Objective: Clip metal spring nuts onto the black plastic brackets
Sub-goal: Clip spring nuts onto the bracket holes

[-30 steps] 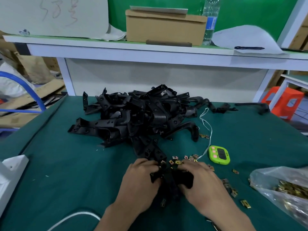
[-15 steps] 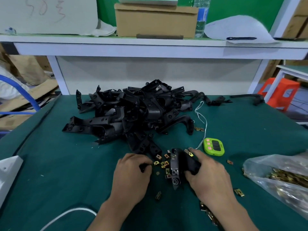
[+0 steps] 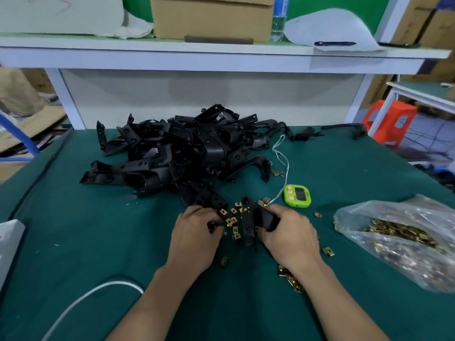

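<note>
Black plastic bracket point(image 3: 247, 225), long and narrow with holes along its face, lies pointing away from the person, below and left of the lime-green digital timer point(image 3: 297, 196), low over the dark green table cloth point(image 3: 98, 242). The right hand point(image 3: 289, 236) grips the bracket's right side, fingers and thumb curled round its thicker black part. Small brass-coloured metal spring nuts point(image 3: 232, 219) are scattered on the cloth just left of the bracket, further left of the timer, between the two hands. The left hand point(image 3: 194, 236) rests knuckles up at that scatter, its fingers curled narrowly down toward the cloth. Something dark shows under the fingertips, but I cannot tell whether they pinch it. Above and left of the timer sits a tangled heap of black plastic brackets point(image 3: 177, 153). Right of the timer and a little lower lies a clear plastic bag point(image 3: 394, 212) with many more brass nuts inside. A thin white cord point(image 3: 283, 158) runs from the timer up toward the heap.
</note>
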